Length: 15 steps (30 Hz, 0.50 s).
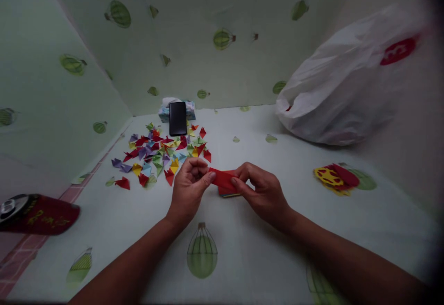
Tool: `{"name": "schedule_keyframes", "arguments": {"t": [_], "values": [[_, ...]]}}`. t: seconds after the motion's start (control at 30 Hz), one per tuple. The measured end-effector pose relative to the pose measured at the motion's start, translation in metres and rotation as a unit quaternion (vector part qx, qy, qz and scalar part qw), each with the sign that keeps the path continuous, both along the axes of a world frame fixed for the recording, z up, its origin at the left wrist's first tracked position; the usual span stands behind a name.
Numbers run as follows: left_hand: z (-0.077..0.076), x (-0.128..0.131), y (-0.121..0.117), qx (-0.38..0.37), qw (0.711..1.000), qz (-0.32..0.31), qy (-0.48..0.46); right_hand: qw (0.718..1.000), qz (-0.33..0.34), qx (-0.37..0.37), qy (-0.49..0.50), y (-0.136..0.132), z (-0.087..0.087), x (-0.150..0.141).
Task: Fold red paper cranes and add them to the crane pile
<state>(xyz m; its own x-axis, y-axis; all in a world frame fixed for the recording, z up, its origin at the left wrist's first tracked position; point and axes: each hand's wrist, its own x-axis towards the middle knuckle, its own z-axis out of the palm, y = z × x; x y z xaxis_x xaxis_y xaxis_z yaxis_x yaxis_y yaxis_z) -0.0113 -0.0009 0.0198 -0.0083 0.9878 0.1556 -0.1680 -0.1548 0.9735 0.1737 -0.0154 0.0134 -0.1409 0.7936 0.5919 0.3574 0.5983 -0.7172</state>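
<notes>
A small red paper strip (224, 180) lies between both hands just above the table, folded lengthwise. My left hand (189, 189) pinches its left end with thumb and fingers curled. My right hand (262, 192) pinches its right end, fingers closed over the paper. Under the strip a thin edge of more paper (229, 195) shows. Behind the hands lies a scattered heap of several small folded paper triangles (161, 155) in red, purple, yellow, green and blue.
A black phone (178, 118) leans on a tissue pack (190, 107) at the back. A white plastic bag (347, 88) fills the right rear. A red and yellow paper cutting (335, 178) lies at right. A dark red case (38, 215) sits at the left edge.
</notes>
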Motion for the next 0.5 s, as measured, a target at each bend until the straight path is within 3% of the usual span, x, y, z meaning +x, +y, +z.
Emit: {"name": "schedule_keyframes", "arguments": {"t": [0.17, 0.5], "values": [[0.0036, -0.0055, 0.0039, -0.003, 0.997, -0.05, 0.058, 0.999, 0.009, -0.02, -0.033, 0.0044, -0.0008, 0.0032], [0.0047, -0.006, 0.0059, -0.018, 0.995, -0.041, 0.084, 0.999, 0.02, -0.026, -0.015, 0.0083, -0.0024, 0.0055]]}}
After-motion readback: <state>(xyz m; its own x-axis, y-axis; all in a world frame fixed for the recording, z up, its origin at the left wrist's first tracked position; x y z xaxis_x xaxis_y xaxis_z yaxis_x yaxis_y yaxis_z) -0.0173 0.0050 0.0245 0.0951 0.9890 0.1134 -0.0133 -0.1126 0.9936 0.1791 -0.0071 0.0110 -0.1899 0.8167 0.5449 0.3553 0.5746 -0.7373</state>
